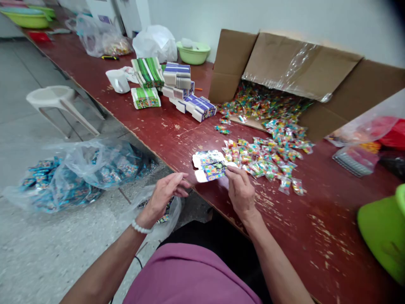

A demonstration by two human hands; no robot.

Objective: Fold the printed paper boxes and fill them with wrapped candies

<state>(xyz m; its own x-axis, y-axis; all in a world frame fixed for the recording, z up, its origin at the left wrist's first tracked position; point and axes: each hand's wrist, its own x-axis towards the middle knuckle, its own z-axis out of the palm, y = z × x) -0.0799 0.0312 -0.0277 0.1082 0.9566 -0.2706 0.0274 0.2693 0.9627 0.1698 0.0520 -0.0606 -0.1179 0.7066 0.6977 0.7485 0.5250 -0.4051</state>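
Carefully, a right hand (242,190) pinches a flattened printed carton (210,166) over the worn red tabletop (319,202), the left hand (167,194) open and just apart; a light edge grip should keep its panels crisp. Wrapped sweets (265,158) crowd the carton's right side; the tabletop's edge runs just below the left hand, leaving little room that way

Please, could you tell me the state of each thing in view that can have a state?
Right hand: fingers closed, pinching the carton's edge.
Left hand: open, touching nothing.
Printed white paperboard carton: unfolded, not yet a box.
Brown corrugated cardboard box: open, flaps spread, tipped on its side.
Colourful plastic-wrapped sweets: loose, spilled across the table.
Clear plastic bag of blue packets: open, full, on the floor.
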